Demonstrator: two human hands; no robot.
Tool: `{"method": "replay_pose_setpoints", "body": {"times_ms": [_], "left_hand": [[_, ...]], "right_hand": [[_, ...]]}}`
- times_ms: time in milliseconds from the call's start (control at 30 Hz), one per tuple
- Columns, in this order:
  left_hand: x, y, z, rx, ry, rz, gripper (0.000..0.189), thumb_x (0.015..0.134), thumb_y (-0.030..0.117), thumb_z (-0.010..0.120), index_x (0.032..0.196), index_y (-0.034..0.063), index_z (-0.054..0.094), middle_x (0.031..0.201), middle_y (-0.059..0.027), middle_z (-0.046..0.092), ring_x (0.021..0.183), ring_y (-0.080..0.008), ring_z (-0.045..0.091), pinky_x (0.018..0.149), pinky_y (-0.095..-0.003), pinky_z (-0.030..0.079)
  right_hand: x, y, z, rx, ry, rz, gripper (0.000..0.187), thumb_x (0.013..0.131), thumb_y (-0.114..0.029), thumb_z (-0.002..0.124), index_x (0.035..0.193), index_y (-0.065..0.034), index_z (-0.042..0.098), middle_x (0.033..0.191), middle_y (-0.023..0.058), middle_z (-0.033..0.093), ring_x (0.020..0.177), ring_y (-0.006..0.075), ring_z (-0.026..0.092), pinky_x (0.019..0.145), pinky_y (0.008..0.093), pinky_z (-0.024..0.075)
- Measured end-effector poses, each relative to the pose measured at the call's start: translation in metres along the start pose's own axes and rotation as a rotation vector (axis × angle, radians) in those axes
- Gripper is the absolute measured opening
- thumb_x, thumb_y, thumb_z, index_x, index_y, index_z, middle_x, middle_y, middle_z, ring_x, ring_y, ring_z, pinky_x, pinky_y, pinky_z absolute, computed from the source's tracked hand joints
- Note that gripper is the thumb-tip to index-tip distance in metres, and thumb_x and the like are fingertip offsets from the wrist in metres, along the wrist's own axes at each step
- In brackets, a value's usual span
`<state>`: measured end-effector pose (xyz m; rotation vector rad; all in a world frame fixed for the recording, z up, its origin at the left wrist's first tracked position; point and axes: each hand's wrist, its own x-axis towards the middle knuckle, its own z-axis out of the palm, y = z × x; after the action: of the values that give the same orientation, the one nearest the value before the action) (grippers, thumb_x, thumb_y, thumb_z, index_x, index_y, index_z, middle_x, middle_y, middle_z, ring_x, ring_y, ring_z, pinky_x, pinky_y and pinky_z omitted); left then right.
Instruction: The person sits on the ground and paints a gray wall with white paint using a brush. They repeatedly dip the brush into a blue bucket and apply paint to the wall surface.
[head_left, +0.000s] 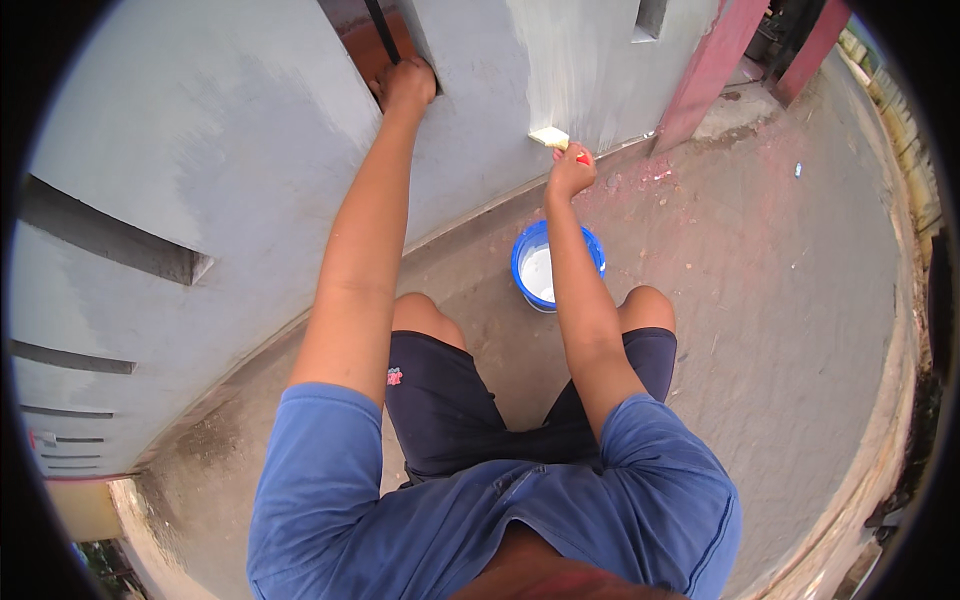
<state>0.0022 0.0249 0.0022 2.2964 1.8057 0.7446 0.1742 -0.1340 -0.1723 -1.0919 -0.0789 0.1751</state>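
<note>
My right hand (573, 172) grips a paintbrush (550, 138) by its handle, part of which looks red. Its pale, paint-covered bristles are at the lower part of the grey wall (472, 142), beside a whiter, streaky painted area (574, 82). My left hand (409, 81) rests at the lower edge of a narrow opening in the wall, by a dark bar (382, 30); its fingers reach inside and are partly hidden. Below my right forearm a blue-rimmed bucket (517, 262) of white paint (537, 271) stands on the ground, partly covered by that forearm.
More slots (112, 240) cut into the wall lie at the left. A pink-red door frame or pillar (694, 82) adjoins the wall at the upper right, by a doorway. Pinkish stains and small litter (798, 170) mark the concrete ground (757, 300). My knees flank the bucket.
</note>
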Motion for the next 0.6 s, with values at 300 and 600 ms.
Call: {"method": "replay_pose_setpoints", "body": {"times_ms": [300,600], "left_hand": [[-0.001,0.003,-0.006,-0.023,-0.057,-0.024,0.06,0.107,0.033,0.028,0.128,-0.0067,0.068,0.148,-0.0259,0.054,0.142,-0.0412,0.042,0.122,-0.0531,0.022],[0.001,0.004,-0.005,-0.088,-0.085,-0.044,0.058,0.106,0.032,0.031,0.132,-0.0081,0.065,0.152,-0.0273,0.049,0.145,-0.0422,0.036,0.124,-0.0541,0.021]], "right_hand": [[0.003,-0.257,0.157,0.383,-0.392,-0.388,0.027,0.102,-0.012,0.059,0.106,0.0129,0.066,0.09,0.0179,0.073,0.078,0.0246,0.076,0.071,0.0327,0.0647],[-0.033,-0.16,0.12,0.463,-0.161,-0.148,0.023,0.102,-0.01,0.056,0.104,0.0122,0.063,0.103,0.0245,0.071,0.086,0.0295,0.077,0.081,0.0345,0.0673]]}}
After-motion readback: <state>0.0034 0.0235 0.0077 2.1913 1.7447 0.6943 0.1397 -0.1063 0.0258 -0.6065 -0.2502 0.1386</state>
